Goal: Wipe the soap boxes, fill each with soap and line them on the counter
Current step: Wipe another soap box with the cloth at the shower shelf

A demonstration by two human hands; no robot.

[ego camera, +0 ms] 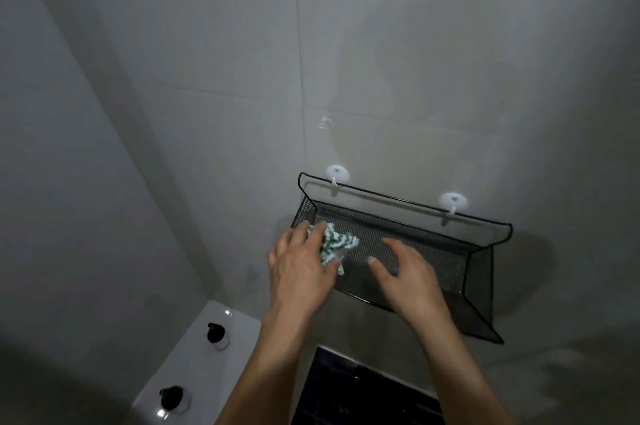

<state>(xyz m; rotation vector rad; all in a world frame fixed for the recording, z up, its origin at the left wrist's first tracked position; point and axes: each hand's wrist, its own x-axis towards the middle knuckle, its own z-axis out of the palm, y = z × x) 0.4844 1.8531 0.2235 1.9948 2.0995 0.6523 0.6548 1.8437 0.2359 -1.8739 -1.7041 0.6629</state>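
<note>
- Cloth (pixel 333 244), green-and-white patterned, lies bunched at the left end of the mesh basket (pixel 479 272), under the left hand (pixel 300 265)
- Left hand: fingers laid over the cloth, thumb at its lower edge; whether they pinch it or only press on it, cannot tell
- Right hand (pixel 407 277): fingers spread and loosely bent, holding nothing, reaching over the front rim into the middle of the basket; whether the fingertips touch the mesh floor is unclear
- The two hands sit side by side, apart, cloth between them
- Basket: black wire mesh, long and shallow, its rear rail hung on two white hooks (pixel 337 175) stuck to the grey tiled wall (pixel 207 78)
- Soap boxes: none seen in this view
- Lower left, below the basket: white cistern (pixel 194 365) with two dark buttons on top
- Bottom centre, beneath the forearms: a dark surface, detail unreadable
</note>
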